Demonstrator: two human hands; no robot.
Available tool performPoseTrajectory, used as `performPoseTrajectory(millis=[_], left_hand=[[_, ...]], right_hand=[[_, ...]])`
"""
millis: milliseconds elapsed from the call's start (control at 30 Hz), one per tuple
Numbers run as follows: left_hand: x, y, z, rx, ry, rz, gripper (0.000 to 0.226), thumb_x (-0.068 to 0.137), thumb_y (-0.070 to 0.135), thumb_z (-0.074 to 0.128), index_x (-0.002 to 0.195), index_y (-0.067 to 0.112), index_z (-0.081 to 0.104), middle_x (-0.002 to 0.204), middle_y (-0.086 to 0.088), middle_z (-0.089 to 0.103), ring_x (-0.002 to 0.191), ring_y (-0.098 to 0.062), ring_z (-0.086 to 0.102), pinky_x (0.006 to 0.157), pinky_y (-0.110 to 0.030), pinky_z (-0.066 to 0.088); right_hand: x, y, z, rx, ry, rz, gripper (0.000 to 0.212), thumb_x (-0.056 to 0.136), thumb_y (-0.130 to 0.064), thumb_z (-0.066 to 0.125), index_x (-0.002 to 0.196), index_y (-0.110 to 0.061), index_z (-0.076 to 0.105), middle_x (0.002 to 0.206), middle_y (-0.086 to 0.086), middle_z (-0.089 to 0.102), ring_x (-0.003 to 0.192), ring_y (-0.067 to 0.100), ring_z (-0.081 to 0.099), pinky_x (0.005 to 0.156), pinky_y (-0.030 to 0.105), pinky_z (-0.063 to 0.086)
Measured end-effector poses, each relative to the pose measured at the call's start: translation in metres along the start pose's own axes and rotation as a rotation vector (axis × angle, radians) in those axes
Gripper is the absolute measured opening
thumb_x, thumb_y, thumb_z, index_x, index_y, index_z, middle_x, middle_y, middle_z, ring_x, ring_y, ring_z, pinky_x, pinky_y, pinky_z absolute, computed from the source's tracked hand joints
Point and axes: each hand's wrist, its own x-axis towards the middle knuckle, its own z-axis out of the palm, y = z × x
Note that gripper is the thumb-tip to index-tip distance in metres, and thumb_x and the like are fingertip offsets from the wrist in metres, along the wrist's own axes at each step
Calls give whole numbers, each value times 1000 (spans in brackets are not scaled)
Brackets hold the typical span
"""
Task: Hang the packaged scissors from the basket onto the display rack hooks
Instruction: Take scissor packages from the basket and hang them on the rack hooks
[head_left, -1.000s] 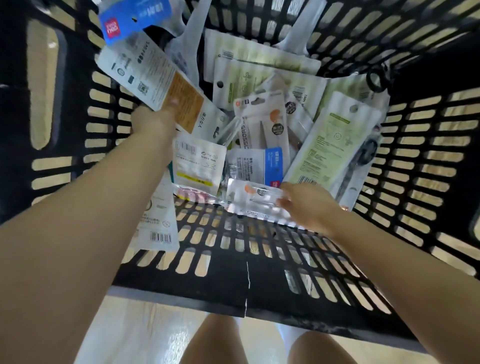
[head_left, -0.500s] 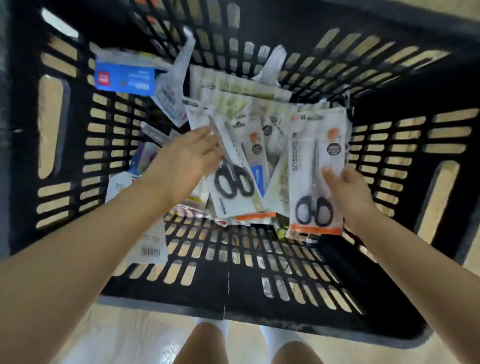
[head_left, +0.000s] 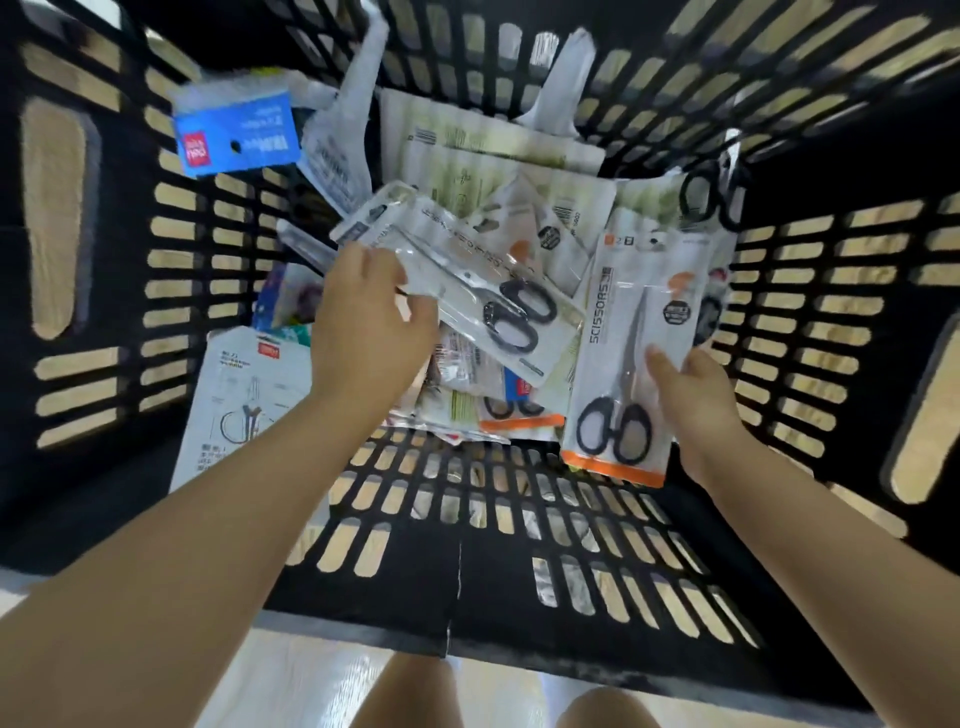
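A black slotted basket (head_left: 810, 322) fills the view, seen from above, with pale floor showing through its slots. A heap of packaged scissors (head_left: 498, 171) is piled against the far wall, from about 10 o'clock round to 2 o'clock of the basket floor, the nearer floor at 6 o'clock being left bare.

A white instruction-printed pack (head_left: 244, 405) is leaned against the left wall at 8 o'clock, partly hidden by the left forearm. A blue-headed pack (head_left: 236, 135) is propped high at 11 o'clock.

Near the centre, a white pack with black-handled scissors (head_left: 467, 280) is held tilted, its handles pointing toward 4 o'clock. It is gripped along its left edge by the left hand (head_left: 369, 322), whose fingers are curled over the card, so that the pack extends away from the hand toward 1 to 3 o'clock.

At 3 o'clock of centre, an orange-trimmed pack marked SCISSORS (head_left: 631, 358) is held nearly upright, handles at the bottom, its orange strip at 6 o'clock. It is pinched at its right edge by the right hand (head_left: 696, 400), the thumb laid on the front face and the fingers hidden behind; the pack lies to the hand's 9 o'clock, lifted clear of the heap.
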Motion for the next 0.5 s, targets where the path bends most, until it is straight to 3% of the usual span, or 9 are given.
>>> performPoseTrajectory(millis=[67,133,200,300,400,500], left_hand=[[7,15,4,-345,-116,-565,32,91,34,51,75,5,54,85,-14,59,77,-29,60,63,-34,46],[12,25,12,-721,-321,-1008,49,90,51,51,84,2,55,87,-16,62,75,-27,62,66,-33,53],[13,28,25,-852,-455,-1101,61,86,60,53,100,0,56,91,-16,62,81,-26,63,71,-32,54],[14,34,41,-1059,-334,-1124,48,82,46,67,107,5,60,92,-12,67,72,-19,65,72,-31,56],[21,42,53,-1304,-140,-1173,40,80,23,74,111,3,59,97,-12,68,72,-16,66,75,-29,57],[29,50,58,-1420,-75,-1160,35,87,9,66,119,1,56,109,-17,66,77,-21,64,77,-37,57]], right_hand=[[-3,-4,0,23,10,-17,18,97,-31,49,107,-15,52,113,7,59,107,26,56,99,47,44],[-5,-10,2,60,16,-37,16,98,-28,48,103,-14,52,107,6,60,105,25,57,98,45,45],[-5,-15,4,79,13,-43,17,98,-28,48,104,-13,53,109,7,61,102,23,57,95,40,46],[1,-21,6,73,15,-48,24,99,-29,47,115,-13,53,111,2,57,94,15,51,79,27,42],[9,-26,6,39,10,-46,41,99,-32,46,133,-11,44,126,4,51,106,16,46,86,27,34],[15,-28,4,40,1,-39,48,99,-32,45,141,-9,36,135,2,46,121,20,44,95,28,31]])
